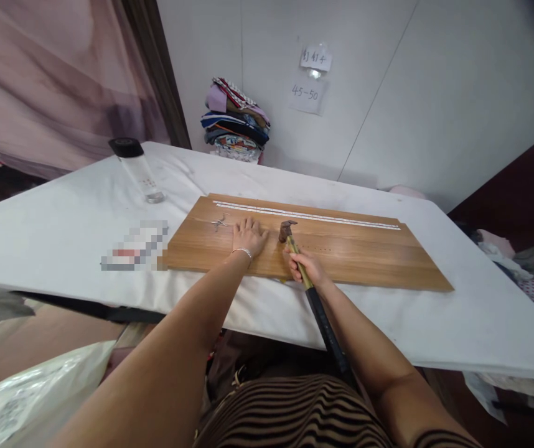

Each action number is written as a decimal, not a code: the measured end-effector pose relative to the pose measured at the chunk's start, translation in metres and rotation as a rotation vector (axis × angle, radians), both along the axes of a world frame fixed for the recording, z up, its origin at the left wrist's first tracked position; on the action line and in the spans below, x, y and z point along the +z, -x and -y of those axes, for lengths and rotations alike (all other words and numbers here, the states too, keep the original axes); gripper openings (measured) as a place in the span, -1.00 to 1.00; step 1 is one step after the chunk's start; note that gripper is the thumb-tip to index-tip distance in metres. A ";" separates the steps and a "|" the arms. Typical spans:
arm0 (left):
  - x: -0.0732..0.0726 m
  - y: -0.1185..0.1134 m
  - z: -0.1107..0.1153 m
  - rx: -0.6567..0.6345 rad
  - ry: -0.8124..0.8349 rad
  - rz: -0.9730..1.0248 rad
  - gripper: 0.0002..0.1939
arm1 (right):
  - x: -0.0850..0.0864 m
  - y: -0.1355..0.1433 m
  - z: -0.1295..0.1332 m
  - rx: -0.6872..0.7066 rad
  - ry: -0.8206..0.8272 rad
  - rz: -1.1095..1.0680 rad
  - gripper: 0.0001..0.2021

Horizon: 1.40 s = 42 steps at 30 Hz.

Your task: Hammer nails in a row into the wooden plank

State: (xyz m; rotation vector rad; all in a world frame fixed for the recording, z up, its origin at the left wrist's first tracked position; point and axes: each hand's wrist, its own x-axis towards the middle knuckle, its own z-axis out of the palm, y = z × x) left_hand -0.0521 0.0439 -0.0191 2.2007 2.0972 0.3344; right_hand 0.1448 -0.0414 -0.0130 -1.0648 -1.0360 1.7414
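A wooden board [374, 255] lies flat across the white-covered table. My left hand [248, 238] rests palm down on it, fingers stretched out and holding nothing. Just left of those fingers is a small loose pile of nails [220, 223]. My right hand [308, 266] is wrapped round the yellow and black handle of a claw hammer [314, 298]. The rusty hammer head is over the board, right of my left hand; whether it touches the wood I cannot tell. A row of small dark dots, nail heads or holes, runs along the board to the right of my right hand.
Two white strips [304, 215] run along the board's far side. A clear bottle with a black lid [140, 171] and a blurred-out flat object [134, 246] stand to the left on the table [61, 205]. Folded clothes [236, 121] are stacked against the wall behind.
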 end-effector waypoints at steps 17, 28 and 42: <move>0.003 -0.001 0.002 0.007 0.013 -0.021 -0.43 | 0.000 0.001 -0.002 -0.010 -0.001 0.006 -0.51; -0.001 0.000 0.000 0.002 -0.013 -0.005 -0.45 | -0.003 -0.003 -0.001 0.003 -0.024 -0.002 -0.51; 0.001 0.000 0.000 0.004 0.012 -0.004 -0.45 | -0.017 -0.009 -0.003 0.062 -0.112 -0.048 -0.53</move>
